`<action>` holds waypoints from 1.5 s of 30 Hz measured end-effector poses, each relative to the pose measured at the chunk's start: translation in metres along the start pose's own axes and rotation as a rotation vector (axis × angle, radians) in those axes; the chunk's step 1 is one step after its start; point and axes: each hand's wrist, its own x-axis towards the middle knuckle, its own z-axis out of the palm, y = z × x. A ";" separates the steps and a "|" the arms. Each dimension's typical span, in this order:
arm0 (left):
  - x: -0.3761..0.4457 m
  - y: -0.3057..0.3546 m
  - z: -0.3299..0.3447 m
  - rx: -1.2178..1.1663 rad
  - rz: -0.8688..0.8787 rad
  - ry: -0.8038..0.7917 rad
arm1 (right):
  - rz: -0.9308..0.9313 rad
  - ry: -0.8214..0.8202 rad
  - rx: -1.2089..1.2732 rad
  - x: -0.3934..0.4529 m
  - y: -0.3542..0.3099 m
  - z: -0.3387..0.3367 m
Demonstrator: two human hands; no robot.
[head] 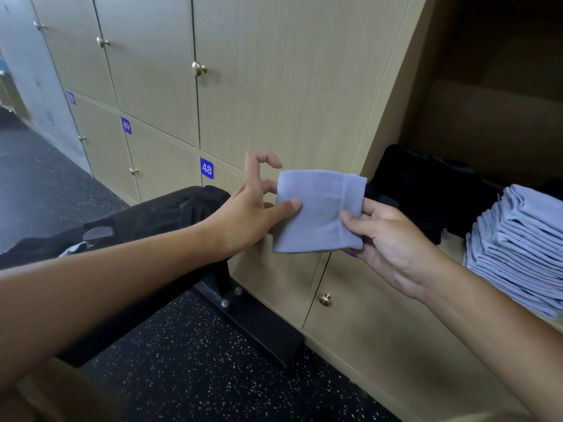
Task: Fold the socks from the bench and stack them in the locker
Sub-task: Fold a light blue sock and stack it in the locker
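Note:
A folded light-blue sock (318, 210) hangs in the air in front of the locker doors. My right hand (387, 239) pinches its right edge between thumb and fingers. My left hand (259, 205) touches the sock's left edge with its thumb tip, the other fingers spread loosely behind it. To the right, the open locker (487, 123) holds a tall stack of folded light-blue socks (518, 248) and a pile of dark socks (426, 190) behind it. The black bench (146, 226) at the left carries dark socks (189, 208).
Beige locker doors with brass knobs and blue number plates, one reading 48 (207, 169), fill the wall ahead. The bench's black metal foot (256, 324) stands on the dark speckled floor (195, 379), close to the lower locker door with its knob (325, 299).

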 end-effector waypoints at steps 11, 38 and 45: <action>0.003 0.012 0.017 -0.001 0.083 0.059 | 0.008 0.085 -0.005 -0.011 -0.007 -0.011; 0.033 0.030 0.082 -0.191 0.047 0.039 | -0.223 0.375 -0.435 -0.037 -0.022 -0.056; 0.064 0.046 0.111 -0.193 0.076 0.007 | -0.310 0.480 -0.533 -0.046 -0.035 -0.085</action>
